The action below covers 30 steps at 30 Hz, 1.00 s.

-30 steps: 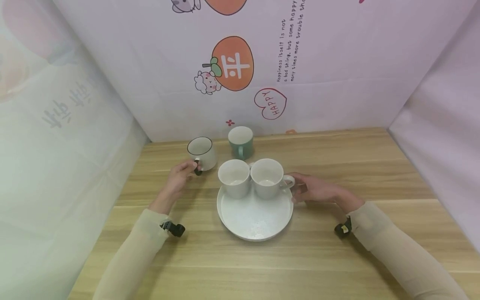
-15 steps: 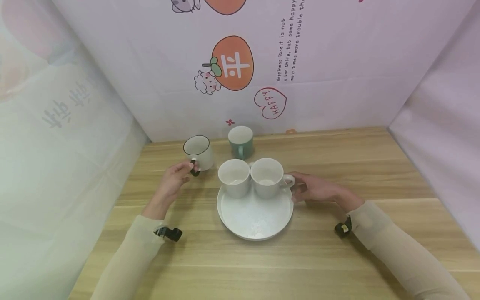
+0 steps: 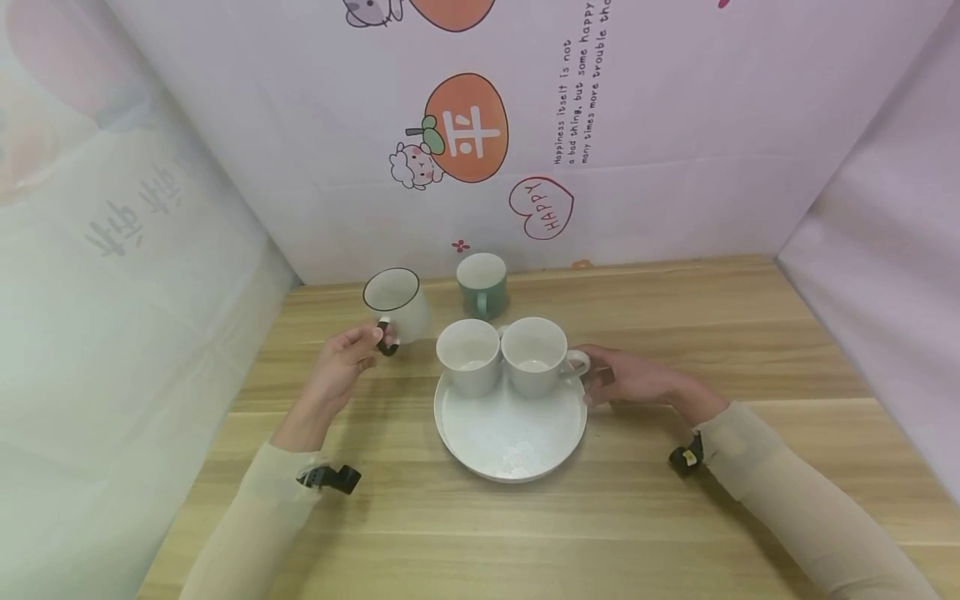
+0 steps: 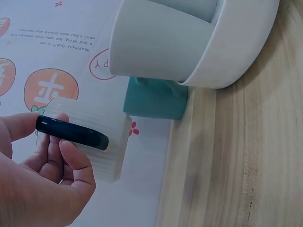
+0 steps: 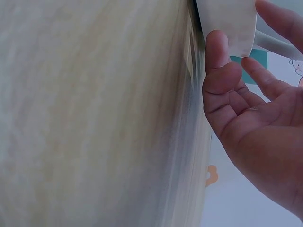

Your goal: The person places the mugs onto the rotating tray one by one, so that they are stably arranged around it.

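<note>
My left hand (image 3: 335, 367) pinches the black handle (image 4: 71, 132) of a white mug (image 3: 411, 318) with a dark rim. In the left wrist view that mug is raised off the table, its base apart from the wood. My right hand (image 3: 637, 377) holds the right rim of a round white tray (image 3: 513, 446), thumb and fingers curled at its edge, beside a mug handle (image 3: 577, 362). Two plain white mugs stand upright side by side at the tray's back, a left mug (image 3: 474, 382) and a right mug (image 3: 531, 382).
Behind the tray a green cup (image 3: 495, 302) stands upright on the wooden table (image 3: 517, 542), handle facing me. A printed white cloth (image 3: 660, 167) hangs along the table's back edge, with more white cloth (image 3: 150, 333) at the left side.
My left hand has drawn a little left and towards me, carrying the dark-rimmed mug left and tipping its handle side lower. The right hand, tray and other cups have not moved.
</note>
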Each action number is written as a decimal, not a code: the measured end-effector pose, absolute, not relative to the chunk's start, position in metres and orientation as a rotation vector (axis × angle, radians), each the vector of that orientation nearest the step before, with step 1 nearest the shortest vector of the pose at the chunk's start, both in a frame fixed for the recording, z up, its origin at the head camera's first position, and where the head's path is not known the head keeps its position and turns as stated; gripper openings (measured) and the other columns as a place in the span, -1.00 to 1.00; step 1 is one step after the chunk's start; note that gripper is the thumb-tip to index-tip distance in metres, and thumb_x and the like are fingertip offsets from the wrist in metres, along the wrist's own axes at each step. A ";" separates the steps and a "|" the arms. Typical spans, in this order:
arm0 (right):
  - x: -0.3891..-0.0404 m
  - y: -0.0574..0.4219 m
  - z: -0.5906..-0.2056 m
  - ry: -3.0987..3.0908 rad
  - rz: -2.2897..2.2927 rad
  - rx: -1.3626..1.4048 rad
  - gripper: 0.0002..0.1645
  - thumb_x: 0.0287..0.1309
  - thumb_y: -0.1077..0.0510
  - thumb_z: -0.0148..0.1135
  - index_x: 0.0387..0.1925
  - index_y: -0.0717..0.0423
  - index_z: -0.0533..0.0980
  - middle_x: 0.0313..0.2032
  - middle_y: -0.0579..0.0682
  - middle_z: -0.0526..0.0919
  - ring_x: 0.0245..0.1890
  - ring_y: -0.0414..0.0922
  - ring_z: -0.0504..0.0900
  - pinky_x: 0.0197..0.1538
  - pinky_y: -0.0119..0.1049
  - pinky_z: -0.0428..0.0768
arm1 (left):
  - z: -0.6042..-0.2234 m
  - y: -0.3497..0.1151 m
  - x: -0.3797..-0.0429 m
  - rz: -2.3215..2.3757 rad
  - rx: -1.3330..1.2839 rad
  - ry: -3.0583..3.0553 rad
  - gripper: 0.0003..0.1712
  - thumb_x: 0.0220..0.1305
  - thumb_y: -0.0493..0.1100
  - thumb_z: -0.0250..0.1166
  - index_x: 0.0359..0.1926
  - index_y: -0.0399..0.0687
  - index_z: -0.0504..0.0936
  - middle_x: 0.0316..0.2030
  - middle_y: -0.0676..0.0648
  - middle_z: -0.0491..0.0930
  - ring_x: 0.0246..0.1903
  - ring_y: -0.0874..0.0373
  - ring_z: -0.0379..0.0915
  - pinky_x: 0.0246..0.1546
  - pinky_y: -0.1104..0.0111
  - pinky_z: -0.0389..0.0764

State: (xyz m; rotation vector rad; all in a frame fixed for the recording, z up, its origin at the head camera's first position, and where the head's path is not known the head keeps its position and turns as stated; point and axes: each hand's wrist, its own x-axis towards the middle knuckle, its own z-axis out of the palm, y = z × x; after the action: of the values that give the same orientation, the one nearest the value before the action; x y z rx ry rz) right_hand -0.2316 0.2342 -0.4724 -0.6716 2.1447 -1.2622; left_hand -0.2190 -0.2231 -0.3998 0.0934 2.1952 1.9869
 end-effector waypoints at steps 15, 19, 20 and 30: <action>-0.230 0.233 -0.469 2.165 -1.249 -0.672 -0.10 0.16 0.16 0.41 0.46 -0.08 0.19 0.30 0.22 0.45 0.11 0.10 0.60 0.06 -0.12 0.58 | -0.382 -0.215 -0.204 2.014 0.124 2.176 -0.75 0.46 -0.01 0.19 -0.11 -0.07 0.66 -0.15 0.15 0.67 0.02 0.25 0.43 -0.07 0.38 0.42; -0.230 0.233 -0.470 2.161 -1.251 -0.672 -0.09 0.15 0.16 0.41 0.47 -0.08 0.18 0.30 0.22 0.45 0.10 0.10 0.60 0.05 -0.13 0.58 | -0.377 -0.210 -0.198 2.029 0.116 2.162 -0.75 0.46 -0.02 0.20 -0.12 -0.09 0.64 -0.11 0.13 0.68 0.03 0.27 0.45 -0.13 0.44 0.44; -0.231 0.233 -0.470 2.160 -1.252 -0.673 -0.08 0.15 0.16 0.41 0.47 -0.08 0.18 0.31 0.22 0.44 0.09 0.09 0.60 0.05 -0.13 0.58 | -0.376 -0.209 -0.196 2.033 0.118 2.157 -0.77 0.46 -0.03 0.20 -0.13 -0.09 0.64 -0.13 0.13 0.69 0.02 0.27 0.46 -0.14 0.46 0.45; -0.231 0.234 -0.471 2.161 -1.245 -0.680 -0.08 0.15 0.14 0.42 0.46 -0.10 0.18 0.30 0.22 0.44 0.07 0.08 0.62 0.00 -0.17 0.62 | -0.364 -0.201 -0.183 2.048 0.165 2.115 -0.82 0.48 -0.14 0.16 -0.15 -0.13 0.63 -0.23 0.12 0.70 -0.04 0.22 0.47 -0.19 0.46 0.46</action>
State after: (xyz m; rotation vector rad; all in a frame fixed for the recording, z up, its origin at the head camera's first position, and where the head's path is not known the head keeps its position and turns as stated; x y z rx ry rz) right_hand -0.2309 0.2339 -0.4707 -0.6801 2.1606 -1.2451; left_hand -0.1828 -0.2005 -0.3639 0.1652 2.1155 2.0478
